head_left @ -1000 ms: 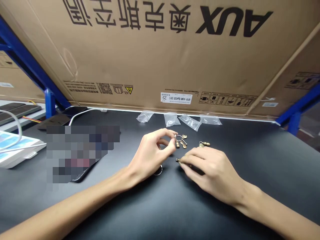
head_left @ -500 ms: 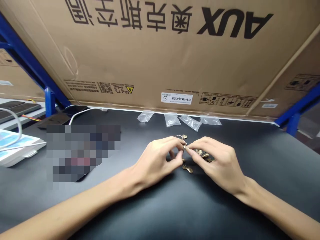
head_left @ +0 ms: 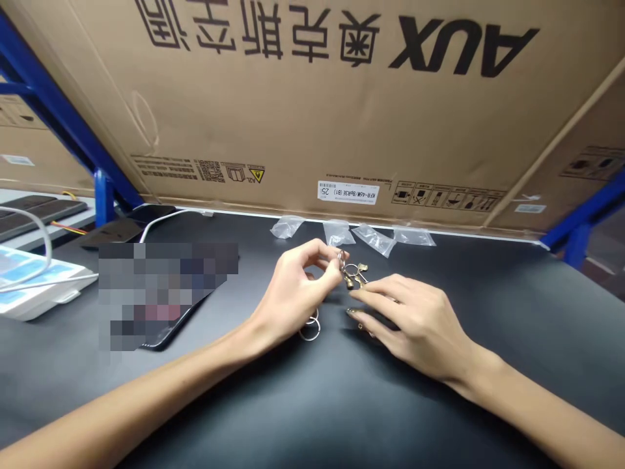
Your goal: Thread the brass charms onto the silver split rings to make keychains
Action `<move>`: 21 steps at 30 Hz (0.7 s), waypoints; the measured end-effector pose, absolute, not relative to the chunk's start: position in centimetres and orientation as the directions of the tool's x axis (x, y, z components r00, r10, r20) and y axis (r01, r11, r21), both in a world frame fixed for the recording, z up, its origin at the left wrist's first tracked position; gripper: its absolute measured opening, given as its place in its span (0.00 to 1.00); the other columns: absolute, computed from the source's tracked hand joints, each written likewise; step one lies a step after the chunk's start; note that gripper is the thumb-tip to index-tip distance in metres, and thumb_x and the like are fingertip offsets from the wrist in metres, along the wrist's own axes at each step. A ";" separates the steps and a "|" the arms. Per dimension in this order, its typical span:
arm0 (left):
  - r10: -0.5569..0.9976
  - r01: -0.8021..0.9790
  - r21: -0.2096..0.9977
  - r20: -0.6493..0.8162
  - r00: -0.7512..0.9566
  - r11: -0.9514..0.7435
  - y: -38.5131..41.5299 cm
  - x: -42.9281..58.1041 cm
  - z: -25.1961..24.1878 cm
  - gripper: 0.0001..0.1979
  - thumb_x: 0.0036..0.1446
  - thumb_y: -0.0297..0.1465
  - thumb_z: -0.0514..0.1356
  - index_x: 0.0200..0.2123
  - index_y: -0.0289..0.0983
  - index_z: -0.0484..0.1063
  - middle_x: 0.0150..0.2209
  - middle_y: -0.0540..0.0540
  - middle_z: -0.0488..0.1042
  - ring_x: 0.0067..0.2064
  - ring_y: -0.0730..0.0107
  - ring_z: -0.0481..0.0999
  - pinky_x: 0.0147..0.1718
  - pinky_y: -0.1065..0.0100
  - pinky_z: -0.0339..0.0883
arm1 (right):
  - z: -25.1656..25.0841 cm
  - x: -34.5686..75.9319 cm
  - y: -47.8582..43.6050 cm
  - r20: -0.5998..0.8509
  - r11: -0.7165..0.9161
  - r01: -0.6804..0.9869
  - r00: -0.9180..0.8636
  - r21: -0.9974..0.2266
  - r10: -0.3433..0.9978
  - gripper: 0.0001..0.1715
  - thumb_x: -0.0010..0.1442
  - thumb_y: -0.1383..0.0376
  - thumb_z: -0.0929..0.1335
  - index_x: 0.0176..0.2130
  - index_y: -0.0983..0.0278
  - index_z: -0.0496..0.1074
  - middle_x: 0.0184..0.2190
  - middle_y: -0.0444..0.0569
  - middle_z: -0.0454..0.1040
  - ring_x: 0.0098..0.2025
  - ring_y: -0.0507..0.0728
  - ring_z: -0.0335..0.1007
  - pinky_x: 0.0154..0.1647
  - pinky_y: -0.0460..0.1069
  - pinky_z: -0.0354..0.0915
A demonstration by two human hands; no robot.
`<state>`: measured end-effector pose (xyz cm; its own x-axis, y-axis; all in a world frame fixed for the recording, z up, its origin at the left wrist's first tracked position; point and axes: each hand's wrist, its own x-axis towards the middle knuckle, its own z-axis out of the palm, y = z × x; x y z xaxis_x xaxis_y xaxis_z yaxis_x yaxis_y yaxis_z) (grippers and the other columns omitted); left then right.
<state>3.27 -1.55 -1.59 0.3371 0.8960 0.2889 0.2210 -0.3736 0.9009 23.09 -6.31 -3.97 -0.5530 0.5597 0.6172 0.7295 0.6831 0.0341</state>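
Observation:
My left hand (head_left: 300, 283) is closed in a pinch on a silver key ring (head_left: 341, 259), held just above the dark tabletop. A small bronze-coloured charm (head_left: 349, 282) hangs from this ring. My right hand (head_left: 415, 322) lies low over the table with thumb and forefinger apart, holding nothing that I can see. Small bronze-coloured metal pieces (head_left: 360, 326) lie by its thumb, partly hidden under the fingers. Beyond the fingertips are another ring (head_left: 351, 269) and a little charm (head_left: 362, 267). Loose silver rings (head_left: 310, 330) rest below my left hand, partly covered by it.
Several clear plastic bags (head_left: 374, 240) lie along the back edge, before a large cardboard box (head_left: 273, 117). A dark flat device (head_left: 168, 332), partly pixelated, lies to the left. A white cable (head_left: 168, 217), a white-and-blue box (head_left: 41, 280) and blue frame posts (head_left: 103, 198) stand around the sides.
My left hand has lifted and drawn back to the left with the key ring and charm. My right fingers have parted and moved slightly down. Loose rings now show below the left hand.

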 end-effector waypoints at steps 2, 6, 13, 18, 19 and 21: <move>0.893 0.252 0.889 0.286 0.348 -0.382 -1.4 3.2 -1.7 0.08 0.61 0.34 0.57 0.34 0.36 0.72 0.42 0.46 0.78 0.43 0.65 0.76 0.40 0.67 0.70 | -4.2 23.1 -6.1 0.526 0.641 0.766 -0.527 -0.046 0.668 0.10 0.65 0.62 0.68 0.42 0.64 0.77 0.39 0.50 0.80 0.39 0.56 0.74 0.40 0.51 0.66; 0.878 0.310 0.853 0.296 0.376 -0.421 -1.6 3.4 -2.1 0.07 0.61 0.32 0.57 0.33 0.36 0.72 0.43 0.47 0.78 0.41 0.67 0.76 0.32 0.72 0.67 | -4.7 23.1 -6.0 0.427 0.605 0.787 -0.509 -0.119 0.747 0.10 0.67 0.62 0.66 0.39 0.61 0.77 0.35 0.48 0.79 0.36 0.55 0.72 0.40 0.51 0.63; 0.866 0.309 0.841 0.316 0.387 -0.445 -1.7 3.4 -2.2 0.06 0.61 0.31 0.56 0.33 0.36 0.71 0.42 0.49 0.78 0.40 0.69 0.75 0.31 0.73 0.66 | -4.6 23.6 -6.0 0.361 0.623 0.762 -0.539 -0.177 0.761 0.11 0.68 0.65 0.64 0.43 0.61 0.76 0.38 0.48 0.76 0.37 0.55 0.71 0.40 0.50 0.63; 0.858 0.315 0.830 0.326 0.397 -0.461 -1.6 3.4 -2.2 0.06 0.61 0.31 0.56 0.34 0.37 0.71 0.42 0.49 0.77 0.39 0.70 0.75 0.30 0.73 0.66 | -4.2 23.7 -6.0 0.342 0.635 0.765 -0.571 -0.108 0.747 0.13 0.69 0.67 0.63 0.45 0.59 0.75 0.37 0.47 0.75 0.35 0.54 0.70 0.37 0.50 0.60; 0.856 0.318 0.826 0.328 0.400 -0.465 -1.6 3.4 -2.2 0.06 0.61 0.30 0.56 0.34 0.37 0.72 0.42 0.49 0.77 0.39 0.70 0.75 0.30 0.73 0.66 | -4.2 23.6 -6.0 0.342 0.633 0.768 -0.573 -0.093 0.745 0.12 0.69 0.66 0.63 0.44 0.60 0.75 0.37 0.47 0.75 0.35 0.54 0.70 0.38 0.51 0.60; 0.851 0.325 0.817 0.333 0.407 -0.476 -1.7 3.4 -2.2 0.06 0.61 0.30 0.56 0.34 0.36 0.72 0.41 0.49 0.77 0.38 0.71 0.75 0.30 0.73 0.66 | -4.1 23.5 -6.0 0.339 0.633 0.772 -0.582 -0.054 0.739 0.12 0.69 0.66 0.63 0.42 0.61 0.75 0.36 0.47 0.76 0.35 0.55 0.71 0.38 0.51 0.60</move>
<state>3.44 -1.66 -2.17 0.4067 0.8507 0.3331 0.3255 -0.4756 0.8172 23.50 -5.97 -4.08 -0.5819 0.7394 0.3388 0.7725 0.6327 -0.0542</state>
